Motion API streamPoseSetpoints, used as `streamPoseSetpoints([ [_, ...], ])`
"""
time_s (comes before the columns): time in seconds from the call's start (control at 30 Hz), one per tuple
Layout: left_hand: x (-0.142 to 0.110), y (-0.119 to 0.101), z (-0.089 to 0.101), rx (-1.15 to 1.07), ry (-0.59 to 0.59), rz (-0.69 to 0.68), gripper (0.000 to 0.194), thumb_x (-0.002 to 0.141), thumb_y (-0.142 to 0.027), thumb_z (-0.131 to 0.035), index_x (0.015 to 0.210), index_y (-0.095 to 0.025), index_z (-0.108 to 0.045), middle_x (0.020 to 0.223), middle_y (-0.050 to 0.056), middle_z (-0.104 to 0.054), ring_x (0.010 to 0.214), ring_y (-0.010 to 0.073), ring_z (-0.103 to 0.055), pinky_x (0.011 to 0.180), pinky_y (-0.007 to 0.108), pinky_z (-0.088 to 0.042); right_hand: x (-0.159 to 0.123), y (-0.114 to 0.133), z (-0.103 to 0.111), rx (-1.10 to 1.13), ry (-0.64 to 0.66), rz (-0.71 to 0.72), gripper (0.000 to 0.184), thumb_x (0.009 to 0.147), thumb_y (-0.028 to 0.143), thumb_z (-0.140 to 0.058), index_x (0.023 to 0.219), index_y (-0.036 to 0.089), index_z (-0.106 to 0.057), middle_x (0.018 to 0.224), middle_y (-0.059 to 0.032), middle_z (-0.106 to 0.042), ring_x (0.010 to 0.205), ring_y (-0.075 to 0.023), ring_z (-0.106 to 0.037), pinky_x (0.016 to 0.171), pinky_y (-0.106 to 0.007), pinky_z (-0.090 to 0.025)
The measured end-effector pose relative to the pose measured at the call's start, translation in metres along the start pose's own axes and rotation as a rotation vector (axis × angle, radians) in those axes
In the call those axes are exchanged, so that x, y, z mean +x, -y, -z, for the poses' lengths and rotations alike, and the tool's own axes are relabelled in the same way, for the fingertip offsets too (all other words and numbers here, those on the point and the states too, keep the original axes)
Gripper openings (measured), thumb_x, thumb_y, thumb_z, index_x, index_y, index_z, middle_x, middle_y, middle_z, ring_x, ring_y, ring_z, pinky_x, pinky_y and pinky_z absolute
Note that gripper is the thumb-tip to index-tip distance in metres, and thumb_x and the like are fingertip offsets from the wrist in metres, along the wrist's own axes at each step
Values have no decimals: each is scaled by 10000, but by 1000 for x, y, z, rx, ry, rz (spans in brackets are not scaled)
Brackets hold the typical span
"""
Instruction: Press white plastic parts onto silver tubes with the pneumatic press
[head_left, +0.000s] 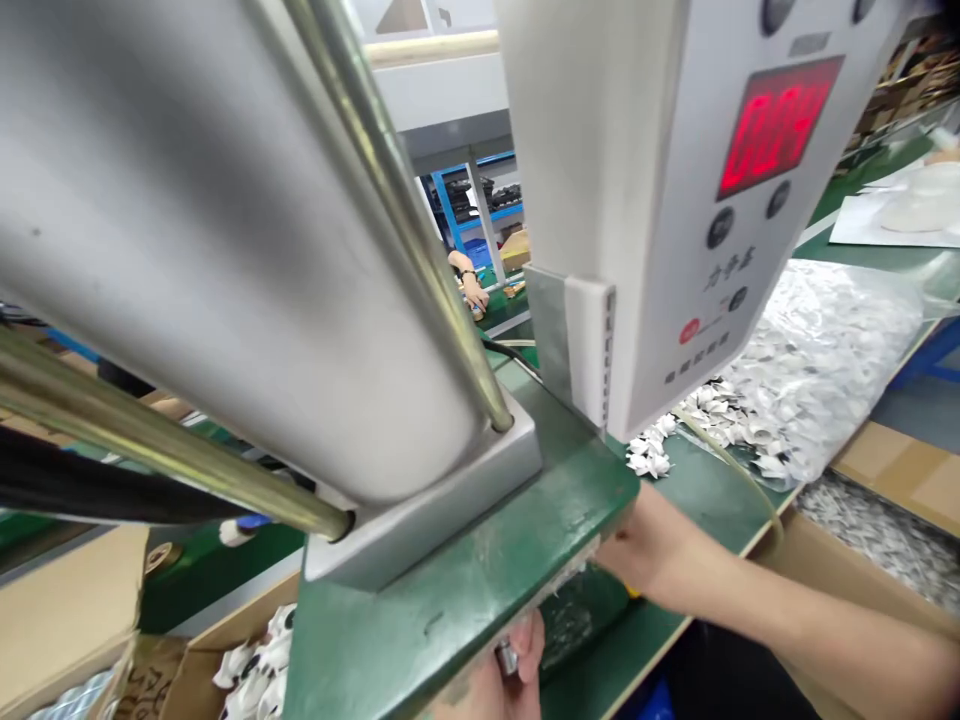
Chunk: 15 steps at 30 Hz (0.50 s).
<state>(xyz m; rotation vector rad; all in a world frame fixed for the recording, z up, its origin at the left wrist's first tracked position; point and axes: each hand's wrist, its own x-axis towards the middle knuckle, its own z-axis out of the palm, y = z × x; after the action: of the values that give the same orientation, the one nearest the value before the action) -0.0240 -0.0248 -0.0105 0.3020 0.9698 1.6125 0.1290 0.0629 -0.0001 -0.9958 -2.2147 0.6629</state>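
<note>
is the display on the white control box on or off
On: the display on the white control box shows glowing red digits, too blurred to read surely.

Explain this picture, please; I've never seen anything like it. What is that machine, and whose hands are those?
No robot here: a camera on a worker's head looks forward and down. The machine has a pale cylinder, two brassy rods, a green plate and a box showing red digits. What it does, I can't tell. Below the plate, the worker's left hand has a small shiny metal piece at its fingers, perhaps held, perhaps part of the machine. The right hand is partly hidden by the plate. On the green tabletop lie white pieces, many in a clear plastic bag. Another person's hand shows farther off.
</note>
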Motion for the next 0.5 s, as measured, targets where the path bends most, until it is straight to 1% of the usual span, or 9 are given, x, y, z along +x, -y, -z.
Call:
streamPoseSetpoints([
  [0.07,2,2,-7,-81,41,36,266,675,-153,-726,605,-176,-471,484,-59,-383,403,43,-318,382,161,-285,2,-31,12,-157,-44,-83,204,885,229,-427,1021,220,-579,834,-37,-654,695,-189,-598,596,-276,-476],
  [0.13,4,4,-13,-170,79,76,292,652,-111,-747,611,-179,-466,500,-63,-386,420,44,-334,390,159,-298,11,-61,17,-246,-49,-130,209,870,213,-418,988,184,-589,873,-82,-650,753,-219,-604,659,-314,-477],
  [0.2,5,5,-20,-250,96,60,322,625,-120,-781,619,-181,-465,506,-68,-379,418,43,-342,375,153,-290,21,-84,14,-309,-35,-165,179,810,197,-479,932,160,-605,920,-117,-644,792,-245,-604,700,-341,-471],
  [0.27,6,5,-25,-283,92,30,347,601,-133,-804,622,-181,-461,509,-73,-367,401,37,-332,356,148,-277,28,-97,8,-363,-19,-197,162,755,185,-525,884,154,-618,911,-129,-644,772,-256,-605,685,-349,-467],
  [0.3,6,5,-28,-275,86,31,356,591,-138,-810,620,-180,-457,514,-75,-366,394,32,-322,350,145,-271,29,-100,5,-382,-14,-207,158,748,182,-523,867,152,-622,879,-129,-646,742,-258,-604,659,-348,-464],
  [0.37,7,5,-32,-237,74,59,385,572,-148,-816,594,-172,-433,525,-74,-372,380,19,-295,342,143,-259,26,-98,5,-404,-21,-213,183,778,183,-471,870,144,-624,820,-132,-643,687,-260,-598,603,-347,-450],
  [0.43,8,5,-35,-201,58,70,402,546,-143,-817,573,-166,-417,530,-69,-387,373,11,-275,336,142,-240,14,-86,12,-403,-48,-194,252,831,199,-397,947,137,-612,836,-138,-643,686,-258,-593,592,-347,-440],
  [0.5,8,5,-35,-169,32,51,380,538,-110,-796,564,-166,-421,513,-66,-392,374,18,-281,336,147,-228,-1,-66,22,-381,-99,-156,313,875,231,-349,1094,144,-556,912,-128,-640,735,-244,-594,612,-331,-443],
])
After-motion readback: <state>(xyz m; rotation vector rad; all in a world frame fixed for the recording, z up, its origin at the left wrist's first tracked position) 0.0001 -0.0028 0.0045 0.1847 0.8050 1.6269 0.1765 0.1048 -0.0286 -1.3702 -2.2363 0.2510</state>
